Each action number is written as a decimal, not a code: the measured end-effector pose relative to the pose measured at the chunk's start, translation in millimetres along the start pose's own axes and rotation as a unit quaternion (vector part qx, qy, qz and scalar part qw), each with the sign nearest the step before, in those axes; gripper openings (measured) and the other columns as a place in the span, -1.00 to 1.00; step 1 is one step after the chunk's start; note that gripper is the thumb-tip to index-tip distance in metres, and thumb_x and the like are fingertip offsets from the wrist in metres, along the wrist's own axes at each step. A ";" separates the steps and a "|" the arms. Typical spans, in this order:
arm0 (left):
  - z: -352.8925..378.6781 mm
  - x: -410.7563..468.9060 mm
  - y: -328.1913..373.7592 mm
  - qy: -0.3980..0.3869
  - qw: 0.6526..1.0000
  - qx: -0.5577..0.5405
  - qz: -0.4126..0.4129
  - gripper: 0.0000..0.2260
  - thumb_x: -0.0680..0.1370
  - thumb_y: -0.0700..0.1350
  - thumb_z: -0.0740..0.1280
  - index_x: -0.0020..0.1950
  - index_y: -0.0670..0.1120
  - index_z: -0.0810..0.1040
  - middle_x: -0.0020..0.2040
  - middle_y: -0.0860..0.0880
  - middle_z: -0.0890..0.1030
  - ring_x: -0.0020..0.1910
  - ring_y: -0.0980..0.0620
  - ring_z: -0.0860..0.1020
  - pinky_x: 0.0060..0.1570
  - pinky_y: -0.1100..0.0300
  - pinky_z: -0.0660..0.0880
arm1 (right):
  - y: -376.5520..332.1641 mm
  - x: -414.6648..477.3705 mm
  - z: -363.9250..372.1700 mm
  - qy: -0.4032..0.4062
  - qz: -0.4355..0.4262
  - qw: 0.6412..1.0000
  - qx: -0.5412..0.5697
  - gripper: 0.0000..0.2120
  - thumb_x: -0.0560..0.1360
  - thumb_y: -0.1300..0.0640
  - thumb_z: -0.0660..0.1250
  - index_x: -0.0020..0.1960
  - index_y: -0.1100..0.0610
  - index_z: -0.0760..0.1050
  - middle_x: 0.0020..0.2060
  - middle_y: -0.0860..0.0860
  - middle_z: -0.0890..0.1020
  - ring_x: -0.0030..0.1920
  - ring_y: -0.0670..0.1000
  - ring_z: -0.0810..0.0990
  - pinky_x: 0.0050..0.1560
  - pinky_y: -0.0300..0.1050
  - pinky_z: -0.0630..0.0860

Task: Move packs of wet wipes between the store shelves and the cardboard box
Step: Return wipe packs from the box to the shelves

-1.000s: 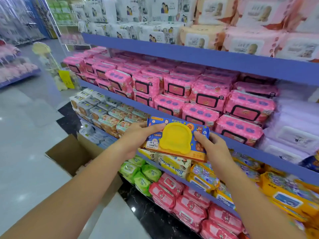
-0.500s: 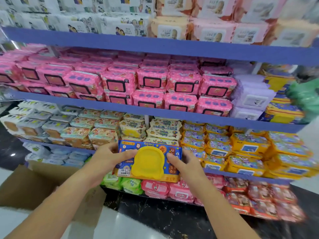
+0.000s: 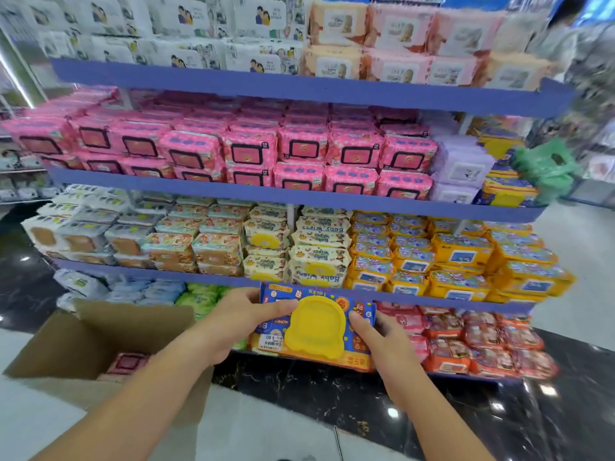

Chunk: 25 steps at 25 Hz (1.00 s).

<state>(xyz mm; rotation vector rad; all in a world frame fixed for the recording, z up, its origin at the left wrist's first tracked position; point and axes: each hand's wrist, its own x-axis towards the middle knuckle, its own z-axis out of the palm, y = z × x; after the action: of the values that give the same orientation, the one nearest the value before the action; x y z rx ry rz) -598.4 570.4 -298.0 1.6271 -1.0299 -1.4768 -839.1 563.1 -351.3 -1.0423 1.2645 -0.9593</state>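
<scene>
Gripping pack [image 3: 316,327] at its short ends, left hand [image 3: 238,322] and right hand [image 3: 377,337] both curl fingers round it, low centre, shelves [image 3: 299,197] at 12 o'clock, box [image 3: 86,337] at 8 o'clock; likely best held level, squeezed lightly so the soft wrap does not buckle.

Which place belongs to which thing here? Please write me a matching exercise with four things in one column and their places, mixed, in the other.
Things
1. blue pack
2. pink packs
3. cardboard box
4. white packs

Places
A. on the floor, at the left
B. on the top shelf, left part
C. held between the left hand and the right hand
D. on the second shelf from the top

Pairs: 1-C, 2-D, 3-A, 4-B
</scene>
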 end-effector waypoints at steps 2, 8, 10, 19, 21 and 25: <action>-10.9 -27.5 8.8 -0.013 1.000 0.006 0.026 -0.74 0.44 -0.05 0.57 0.09 -0.09 0.70 -0.02 -0.07 0.77 -0.03 -0.09 0.74 0.09 0.00 0.65 | -11.5 -28.5 9.2 0.011 -0.018 1.000 0.002 -0.82 0.56 0.04 0.40 0.11 0.09 0.65 -0.08 0.06 0.76 -0.04 0.12 0.74 0.05 0.07 0.66; -44.1 -79.5 99.1 -0.076 0.980 0.041 0.179 -0.71 0.41 0.03 0.54 0.07 -0.05 0.72 -0.05 -0.07 0.77 -0.12 -0.02 0.74 -0.18 0.19 0.60 | -113.4 -81.8 30.2 0.067 -0.159 0.985 -0.030 -0.81 0.56 -0.04 0.40 0.00 0.07 0.66 -0.21 -0.05 0.72 -0.20 -0.06 0.65 -0.11 -0.12 0.59; -49.1 -89.7 126.3 -0.105 0.967 0.052 0.228 -0.63 0.33 0.09 0.53 0.07 -0.04 0.72 -0.06 -0.03 0.77 -0.15 0.05 0.73 -0.19 0.27 0.55 | -144.9 -96.3 31.7 0.091 -0.197 0.975 -0.041 -0.81 0.57 -0.04 0.38 -0.04 0.08 0.64 -0.36 -0.17 0.63 -0.33 -0.16 0.56 -0.24 -0.26 0.51; 17.8 -69.8 182.2 -0.204 0.934 0.088 0.279 -0.65 0.35 0.09 0.60 0.02 -0.06 0.73 -0.02 -0.17 0.75 -0.15 -0.13 0.69 -0.08 -0.01 0.59 | -178.5 -123.0 -29.4 0.192 -0.230 0.954 -0.022 -0.72 0.53 -0.09 0.41 0.05 0.10 0.68 -0.07 0.15 0.74 -0.07 0.21 0.71 -0.02 0.16 0.62; 56.6 -48.6 187.0 -0.207 0.932 0.099 0.281 -0.71 0.39 0.06 0.61 0.02 -0.05 0.73 -0.02 -0.16 0.75 -0.07 -0.23 0.69 0.02 -0.12 0.61 | -174.8 -110.8 -66.5 0.198 -0.227 0.953 -0.019 -0.69 0.52 -0.06 0.39 0.14 0.11 0.66 -0.04 0.11 0.75 -0.02 0.19 0.72 0.05 0.15 0.65; 155.6 9.3 208.2 -0.197 0.926 0.131 0.294 -0.69 0.40 -0.03 0.62 0.08 -0.06 0.69 -0.07 -0.04 0.77 -0.08 -0.06 0.75 0.06 -0.05 0.68 | -169.6 -57.9 -169.3 0.205 -0.233 0.950 -0.035 -0.74 0.55 0.03 0.39 0.20 0.09 0.62 0.02 0.08 0.74 0.01 0.13 0.73 0.10 0.20 0.64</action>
<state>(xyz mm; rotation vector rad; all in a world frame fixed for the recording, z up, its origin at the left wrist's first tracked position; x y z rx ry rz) -773.8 472.8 -132.5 1.0418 -1.8199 -1.2992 -1011.4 561.3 -175.0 -1.2719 1.4224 -1.5645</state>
